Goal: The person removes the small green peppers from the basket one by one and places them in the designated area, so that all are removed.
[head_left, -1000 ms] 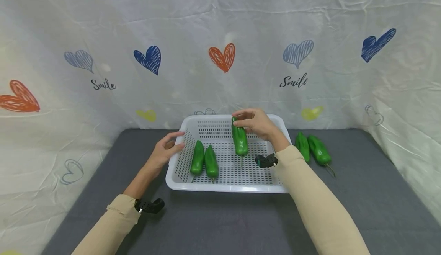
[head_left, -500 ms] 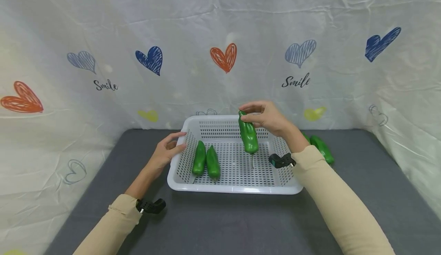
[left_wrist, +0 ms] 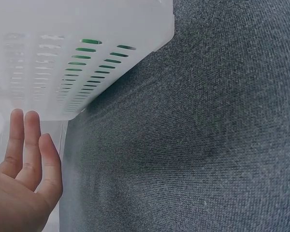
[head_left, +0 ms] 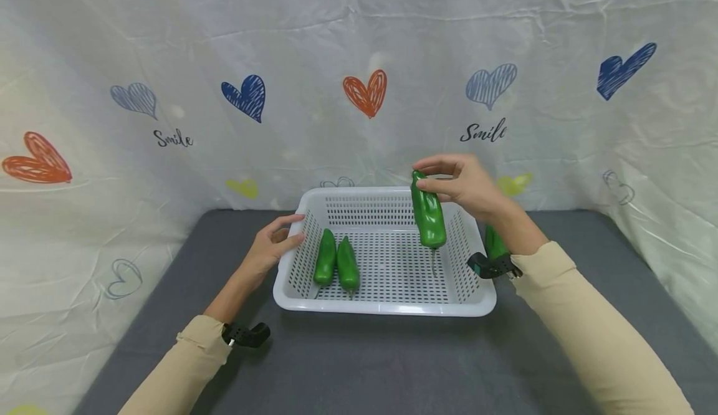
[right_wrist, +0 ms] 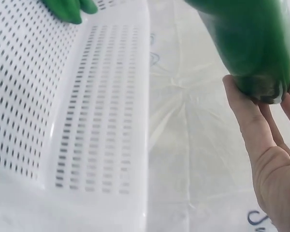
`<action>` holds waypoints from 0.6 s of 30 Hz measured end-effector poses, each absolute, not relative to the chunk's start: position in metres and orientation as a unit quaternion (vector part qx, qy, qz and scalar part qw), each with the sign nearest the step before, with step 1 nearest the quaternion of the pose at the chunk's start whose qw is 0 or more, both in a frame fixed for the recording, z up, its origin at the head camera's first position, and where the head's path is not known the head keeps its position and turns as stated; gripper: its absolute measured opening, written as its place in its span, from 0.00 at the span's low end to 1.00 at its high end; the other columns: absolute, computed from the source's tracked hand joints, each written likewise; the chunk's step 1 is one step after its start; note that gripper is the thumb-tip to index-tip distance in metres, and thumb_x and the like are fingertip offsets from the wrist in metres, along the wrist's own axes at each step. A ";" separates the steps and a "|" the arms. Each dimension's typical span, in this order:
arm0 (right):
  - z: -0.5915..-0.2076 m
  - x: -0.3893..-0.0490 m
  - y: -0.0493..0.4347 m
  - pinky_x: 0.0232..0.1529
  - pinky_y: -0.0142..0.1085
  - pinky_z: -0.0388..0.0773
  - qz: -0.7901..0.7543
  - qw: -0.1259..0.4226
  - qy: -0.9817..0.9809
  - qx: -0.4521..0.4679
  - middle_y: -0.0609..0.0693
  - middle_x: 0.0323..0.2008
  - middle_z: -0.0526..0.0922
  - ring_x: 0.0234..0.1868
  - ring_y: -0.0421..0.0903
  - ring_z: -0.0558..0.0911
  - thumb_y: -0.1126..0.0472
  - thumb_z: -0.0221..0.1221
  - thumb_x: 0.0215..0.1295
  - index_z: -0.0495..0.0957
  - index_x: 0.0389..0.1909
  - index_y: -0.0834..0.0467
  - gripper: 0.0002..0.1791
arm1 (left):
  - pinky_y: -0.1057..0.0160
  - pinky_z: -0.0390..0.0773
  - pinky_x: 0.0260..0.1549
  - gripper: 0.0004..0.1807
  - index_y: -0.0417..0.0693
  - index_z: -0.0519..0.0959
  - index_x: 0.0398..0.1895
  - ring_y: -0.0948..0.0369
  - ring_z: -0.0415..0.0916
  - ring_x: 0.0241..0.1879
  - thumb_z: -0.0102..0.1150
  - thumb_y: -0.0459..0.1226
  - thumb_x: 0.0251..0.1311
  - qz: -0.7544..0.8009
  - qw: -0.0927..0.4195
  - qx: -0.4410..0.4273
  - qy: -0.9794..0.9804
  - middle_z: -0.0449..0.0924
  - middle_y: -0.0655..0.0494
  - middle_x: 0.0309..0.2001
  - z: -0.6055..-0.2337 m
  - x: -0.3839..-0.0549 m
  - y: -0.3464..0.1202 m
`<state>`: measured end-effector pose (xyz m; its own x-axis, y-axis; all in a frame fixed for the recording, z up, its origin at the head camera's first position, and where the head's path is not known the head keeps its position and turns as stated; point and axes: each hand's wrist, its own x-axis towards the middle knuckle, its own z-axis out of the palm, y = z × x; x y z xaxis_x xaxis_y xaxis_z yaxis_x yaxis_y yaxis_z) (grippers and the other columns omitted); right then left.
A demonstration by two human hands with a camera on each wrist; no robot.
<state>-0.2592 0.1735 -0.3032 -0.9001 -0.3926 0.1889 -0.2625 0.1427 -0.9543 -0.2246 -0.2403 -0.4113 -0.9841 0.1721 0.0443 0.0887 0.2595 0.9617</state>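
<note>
My right hand (head_left: 471, 186) pinches a green pepper (head_left: 429, 215) by its narrow end, thumb and fingers on either side. The pepper hangs tilted above the right part of a white perforated basket (head_left: 387, 308), its thin stem pointing down. In the right wrist view, the pepper's body (right_wrist: 246, 43) looms large above the fingers. Two more green peppers, one (head_left: 325, 259) and another (head_left: 348, 265), lie side by side in the basket's left part. At the basket's left rim rests my left hand (head_left: 268, 250), fingers loosely extended; the left wrist view shows them by the basket's outer wall (left_wrist: 87, 19).
Right of the basket, a green pepper (head_left: 496, 243) on the dark grey tabletop (head_left: 381, 365) is mostly hidden by the right forearm. A white curtain (head_left: 303, 41) printed with hearts hangs behind the table.
My right hand has carried the pepper rightward and slightly up, and its forearm now covers most of the peppers on the table. The left hand has stayed at the rim.
</note>
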 end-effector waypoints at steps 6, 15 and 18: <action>-0.299 -0.252 0.193 0.49 0.46 0.80 -0.622 0.037 0.751 -0.217 0.56 0.59 0.79 0.57 0.50 0.79 0.66 0.67 0.68 0.79 0.60 0.63 0.21 | 0.50 0.85 0.35 0.29 0.51 0.70 0.72 0.45 0.82 0.45 0.65 0.41 0.69 0.602 0.033 0.085 0.793 0.74 0.35 0.59 -0.411 -0.224 -0.241; -0.299 -0.237 0.230 0.48 0.40 0.80 -0.609 0.020 0.772 -0.180 0.52 0.60 0.78 0.59 0.47 0.77 0.65 0.66 0.69 0.77 0.62 0.64 0.22 | 0.50 0.85 0.35 0.29 0.50 0.70 0.72 0.45 0.82 0.46 0.65 0.40 0.70 0.601 0.030 0.086 0.794 0.75 0.35 0.59 -0.411 -0.224 -0.241; -0.299 -0.231 0.243 0.47 0.39 0.81 -0.601 0.012 0.781 -0.168 0.51 0.58 0.78 0.56 0.46 0.80 0.66 0.65 0.69 0.76 0.63 0.65 0.23 | 0.51 0.84 0.36 0.29 0.50 0.70 0.72 0.46 0.82 0.46 0.65 0.41 0.69 0.601 0.032 0.085 0.794 0.75 0.36 0.59 -0.411 -0.224 -0.240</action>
